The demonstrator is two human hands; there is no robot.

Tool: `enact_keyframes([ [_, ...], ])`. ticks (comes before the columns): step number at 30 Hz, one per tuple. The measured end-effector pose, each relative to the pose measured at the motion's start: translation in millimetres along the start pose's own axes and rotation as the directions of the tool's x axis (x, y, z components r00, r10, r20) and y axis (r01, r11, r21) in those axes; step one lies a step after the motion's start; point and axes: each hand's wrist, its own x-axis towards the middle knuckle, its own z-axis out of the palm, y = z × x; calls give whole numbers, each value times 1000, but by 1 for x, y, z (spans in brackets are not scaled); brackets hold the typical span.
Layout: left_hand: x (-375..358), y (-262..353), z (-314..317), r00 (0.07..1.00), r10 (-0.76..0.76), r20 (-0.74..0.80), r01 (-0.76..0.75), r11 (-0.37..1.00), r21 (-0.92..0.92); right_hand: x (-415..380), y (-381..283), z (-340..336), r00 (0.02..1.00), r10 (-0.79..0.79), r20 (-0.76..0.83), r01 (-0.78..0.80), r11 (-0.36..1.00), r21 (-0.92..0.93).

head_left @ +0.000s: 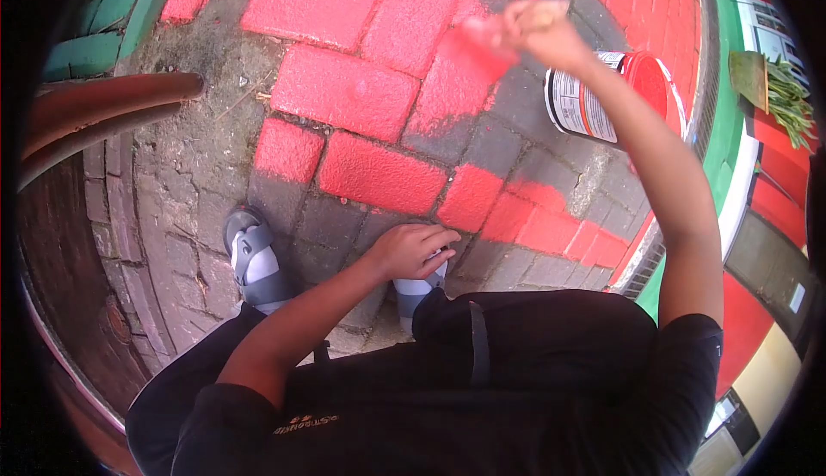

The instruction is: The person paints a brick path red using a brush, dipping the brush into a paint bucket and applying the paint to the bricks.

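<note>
My right hand point(544, 33) is stretched out over the paving, blurred by motion. Its fingers are closed round a paintbrush point(486, 33) whose red, smeared end reaches toward the half-painted bricks. Just to the right of that hand, partly behind my forearm, is a white labelled paint bucket point(572, 102) with red paint inside. My left hand point(415, 250) hangs loosely above my shoe, holding nothing, with its thumb and fingers apart. Wet-looking red bricks point(344, 89) spread ahead of me, and bare grey pavers point(331, 228) lie close to my feet.
Curved reddish-brown pipes point(120, 102) come in from the left beside a patch of dirt point(206, 71). A green strip point(731, 145) and a drain grating point(645, 271) run along the right edge. Leafy plants point(787, 97) stand beyond them.
</note>
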Motion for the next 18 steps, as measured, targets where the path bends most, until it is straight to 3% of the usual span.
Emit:
enact_keyframes([
  [4,0,-1,0,1000,1,20,-1,1000,12,53,40,-45,988,-54,-147,38,993,-113],
  [6,-3,-1,-1,991,-78,105,78,997,5,58,52,-49,974,-68,-217,36,989,-146],
  [8,-4,-2,0,993,-70,98,69,998,9,54,63,-42,912,-365,-187,289,895,-339],
  [9,-3,-2,-1,994,-60,95,59,998,10,43,59,-31,912,-364,-190,286,895,-342],
  [11,-2,0,-1,996,-48,70,48,999,6,15,39,-4,941,-328,-84,311,936,-166],
  [12,-1,0,-1,998,-46,42,46,999,0,16,39,-5,940,-328,-89,311,936,-165],
  [14,0,-1,-2,999,-35,33,34,999,10,14,41,-6,955,-275,-108,295,880,372],
  [15,-1,-1,-1,999,-24,22,24,1000,16,9,15,-27,971,-185,-149,189,982,13],
  [16,-2,-1,-1,999,-25,31,25,1000,14,12,23,-28,972,-178,-153,183,983,18],
  [18,-1,-2,-1,997,-37,66,37,999,3,29,44,-29,922,-198,-333,208,978,-5],
])
